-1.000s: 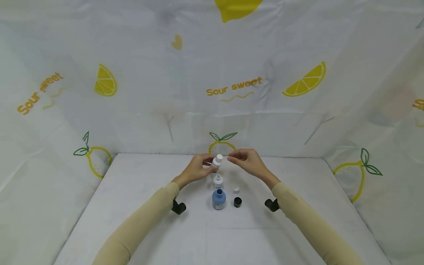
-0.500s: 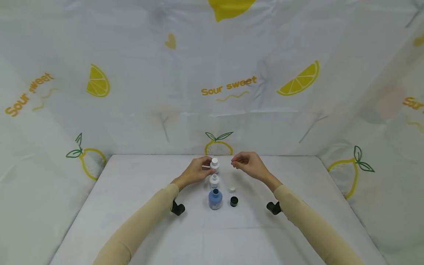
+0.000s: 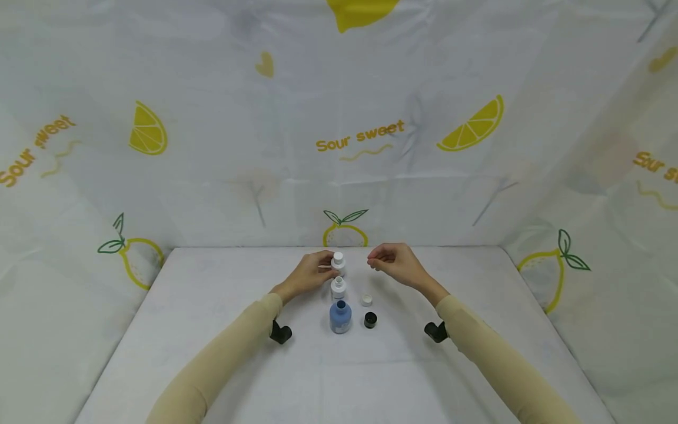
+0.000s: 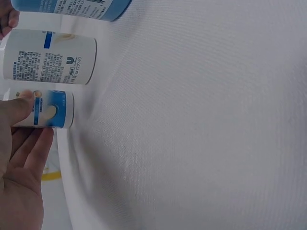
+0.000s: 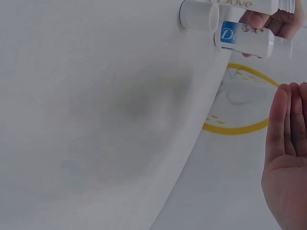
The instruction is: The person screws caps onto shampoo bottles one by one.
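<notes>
Bottle with fitted white cap (image 3: pixel 338 267), standing upright on the white-covered counter (image 3: pixel 381 377), farthest from the person in a row of three. Blue-and-white label (image 4: pixel 56 109) partly behind the thumb in the left wrist view. Left hand (image 3: pixel 304 274) alongside, holding this bottle, thumb on one side and fingers curled against the other.

Next in the row toward the person: uncapped white bottle (image 3: pixel 338 290), upright, just beside the held one, with gold "Dove" lettering (image 5: pixel 235 3) in the right wrist view and small printed text in the left. Nearest the person: uncapped blue bottle (image 3: pixel 341 319), wider, upright, dark at the mouth.

To the right of the row: loose white cap (image 3: pixel 366 301) and, closer to the person, loose black cap (image 3: pixel 370 320), both hollow side up, apart from each other and from the bottles. Farther out, above the counter: right hand (image 3: pixel 396 263), fingers straight and side by side in the right wrist view, with thumb close to the fingertips in the head view.

On both forearms: beige sleeves (image 3: pixel 228 353), with black wrist devices (image 3: pixel 281 334). Behind the counter: pale backdrop (image 3: pixel 212 118) with lemon prints and orange "Sour sweet" lettering.
</notes>
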`<state>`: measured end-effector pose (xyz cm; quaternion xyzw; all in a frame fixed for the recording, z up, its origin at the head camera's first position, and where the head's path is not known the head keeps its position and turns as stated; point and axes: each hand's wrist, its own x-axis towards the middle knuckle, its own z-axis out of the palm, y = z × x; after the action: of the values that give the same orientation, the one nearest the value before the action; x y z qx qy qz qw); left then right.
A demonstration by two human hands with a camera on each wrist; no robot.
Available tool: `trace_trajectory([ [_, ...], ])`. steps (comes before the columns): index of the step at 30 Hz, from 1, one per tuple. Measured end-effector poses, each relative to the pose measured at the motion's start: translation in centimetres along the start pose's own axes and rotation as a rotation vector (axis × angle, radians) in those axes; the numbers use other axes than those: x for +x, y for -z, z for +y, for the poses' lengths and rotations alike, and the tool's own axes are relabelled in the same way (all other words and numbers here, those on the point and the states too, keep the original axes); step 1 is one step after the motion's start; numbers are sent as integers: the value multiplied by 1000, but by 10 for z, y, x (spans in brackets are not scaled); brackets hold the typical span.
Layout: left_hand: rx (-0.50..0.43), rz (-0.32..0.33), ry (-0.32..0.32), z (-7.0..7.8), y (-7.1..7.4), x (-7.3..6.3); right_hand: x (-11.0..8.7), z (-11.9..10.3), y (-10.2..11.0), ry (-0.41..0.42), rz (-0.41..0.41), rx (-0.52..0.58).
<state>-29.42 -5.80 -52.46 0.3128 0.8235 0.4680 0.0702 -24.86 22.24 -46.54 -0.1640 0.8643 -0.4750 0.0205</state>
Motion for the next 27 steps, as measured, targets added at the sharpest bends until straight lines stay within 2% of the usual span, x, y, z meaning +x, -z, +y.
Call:
trace_trajectory([
  [3, -17, -1, 16, -1, 2, -2, 0, 0, -1, 7, -8, 0],
  [11, 13, -15, 6, -4, 3, -8, 1, 1, -1, -5, -2, -24],
  [15, 49, 19, 17, -6, 5, -16, -1, 5, 0, 5, -5, -24],
  [18, 44, 62, 0, -9, 6, -25, -3, 7, 0, 4, -17, -31],
  [22, 32, 81, -49, -13, 8, -34, -7, 9, 0, -22, -66, -62],
  [27, -13, 18, -71, -9, 7, -43, -11, 15, 0, -11, -176, -104],
])
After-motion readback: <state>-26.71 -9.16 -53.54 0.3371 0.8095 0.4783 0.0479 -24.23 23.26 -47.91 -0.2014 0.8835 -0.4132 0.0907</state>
